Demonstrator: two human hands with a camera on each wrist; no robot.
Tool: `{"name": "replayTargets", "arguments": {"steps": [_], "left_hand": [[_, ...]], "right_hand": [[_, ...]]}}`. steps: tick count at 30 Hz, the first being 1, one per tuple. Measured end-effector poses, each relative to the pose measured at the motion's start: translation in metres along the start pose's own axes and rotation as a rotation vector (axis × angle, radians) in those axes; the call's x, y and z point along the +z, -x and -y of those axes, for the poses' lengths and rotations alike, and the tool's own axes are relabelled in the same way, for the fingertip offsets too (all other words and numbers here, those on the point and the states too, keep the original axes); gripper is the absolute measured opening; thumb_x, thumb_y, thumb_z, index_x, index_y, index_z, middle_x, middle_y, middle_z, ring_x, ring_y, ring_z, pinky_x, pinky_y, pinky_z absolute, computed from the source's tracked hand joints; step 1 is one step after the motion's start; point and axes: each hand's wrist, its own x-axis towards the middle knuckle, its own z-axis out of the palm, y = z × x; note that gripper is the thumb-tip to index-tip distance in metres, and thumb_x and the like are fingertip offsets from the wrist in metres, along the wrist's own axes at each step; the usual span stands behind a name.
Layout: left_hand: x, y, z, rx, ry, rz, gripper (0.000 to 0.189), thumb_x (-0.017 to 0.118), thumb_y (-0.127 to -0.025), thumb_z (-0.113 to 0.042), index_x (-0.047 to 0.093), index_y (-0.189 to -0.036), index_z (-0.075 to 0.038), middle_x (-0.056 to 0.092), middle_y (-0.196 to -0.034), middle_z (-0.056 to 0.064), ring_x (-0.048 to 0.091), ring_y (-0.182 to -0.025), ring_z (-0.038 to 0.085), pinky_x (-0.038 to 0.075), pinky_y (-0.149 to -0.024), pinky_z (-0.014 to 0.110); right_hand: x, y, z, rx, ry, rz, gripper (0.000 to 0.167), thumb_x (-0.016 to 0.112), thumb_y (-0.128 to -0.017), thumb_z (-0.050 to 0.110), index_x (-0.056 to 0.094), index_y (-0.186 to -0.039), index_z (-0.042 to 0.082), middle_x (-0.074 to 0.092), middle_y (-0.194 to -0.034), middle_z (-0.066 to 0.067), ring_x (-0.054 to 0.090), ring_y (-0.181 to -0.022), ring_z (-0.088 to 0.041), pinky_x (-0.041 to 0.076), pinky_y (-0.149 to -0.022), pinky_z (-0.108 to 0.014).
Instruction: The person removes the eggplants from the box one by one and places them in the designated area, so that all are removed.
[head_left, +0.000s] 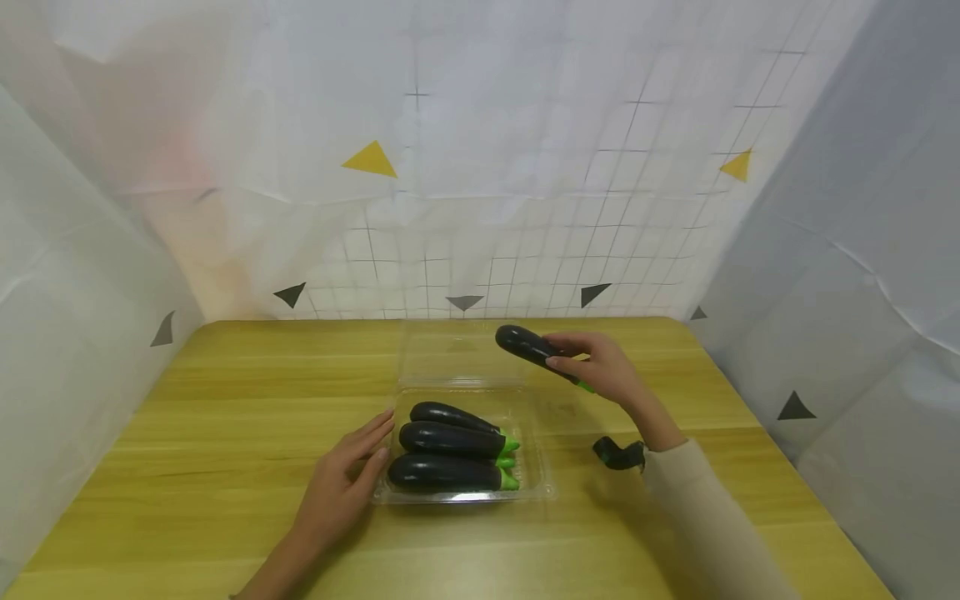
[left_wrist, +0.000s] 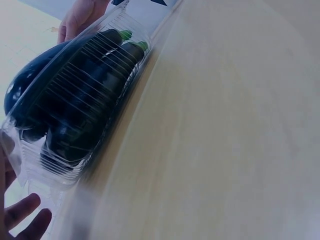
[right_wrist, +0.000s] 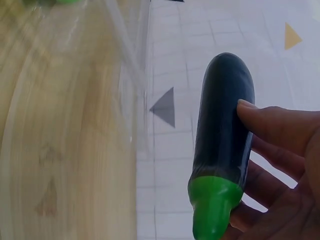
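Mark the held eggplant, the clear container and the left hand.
Held eggplant [right_wrist: 218, 142], right wrist view: its dark body.
Clear container [head_left: 465, 497], head view: its front rim.
Left hand [head_left: 340, 486], head view: back of the hand.

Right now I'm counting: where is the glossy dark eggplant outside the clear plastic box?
Right of centre in the head view, the eggplant is in the right hand, near the clear plastic lid.

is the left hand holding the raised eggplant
No, in the head view the right hand grips the raised eggplant, while the left hand is at the left side of the clear container.
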Motion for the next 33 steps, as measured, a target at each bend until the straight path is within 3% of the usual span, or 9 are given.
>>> {"name": "replayTargets", "arguments": {"steps": [10, 15, 24, 33], "left_hand": [[-0.001, 0.001, 0.002, 0.013, 0.009, -0.013, 0.041, 0.065, -0.102, -0.002, 0.064, -0.142, -0.007, 0.057, -0.149, 0.008, 0.058, -0.130, 0.026, 0.046, -0.104, 0.019], [0.003, 0.000, 0.004, 0.021, 0.026, -0.004, 0.041, 0.065, -0.102, -0.003, 0.064, -0.143, -0.008, 0.057, -0.150, 0.007, 0.059, -0.129, 0.027, 0.048, -0.102, 0.021], [-0.002, 0.003, 0.002, 0.005, -0.016, -0.012, 0.041, 0.065, -0.102, -0.004, 0.064, -0.143, -0.009, 0.058, -0.149, 0.009, 0.061, -0.127, 0.025, 0.039, -0.109, 0.019], [-0.004, 0.004, 0.000, -0.007, -0.010, -0.009, 0.040, 0.066, -0.101, -0.004, 0.065, -0.141, -0.007, 0.058, -0.149, 0.009, 0.057, -0.132, 0.027, 0.038, -0.111, 0.020]], "right_hand": [[-0.018, -0.005, -0.020, 0.053, 0.063, -0.012, 0.044, 0.071, -0.102, 0.023, 0.065, -0.141, 0.004, 0.068, -0.131, -0.018, 0.066, -0.114, -0.036, 0.058, -0.084, -0.050], [-0.025, -0.009, -0.032, 0.041, 0.093, -0.041, 0.041, 0.071, -0.101, 0.018, 0.065, -0.139, 0.002, 0.068, -0.131, -0.019, 0.067, -0.112, -0.038, 0.058, -0.083, -0.051], [-0.030, -0.023, -0.045, 0.027, 0.184, -0.018, 0.040, 0.069, -0.102, 0.015, 0.065, -0.140, 0.002, 0.066, -0.132, -0.021, 0.066, -0.113, -0.040, 0.057, -0.083, -0.055], [-0.039, -0.037, -0.064, 0.047, 0.246, -0.008, 0.038, 0.068, -0.102, 0.011, 0.065, -0.138, -0.001, 0.065, -0.133, -0.024, 0.064, -0.115, -0.043, 0.053, -0.093, -0.061]]}}
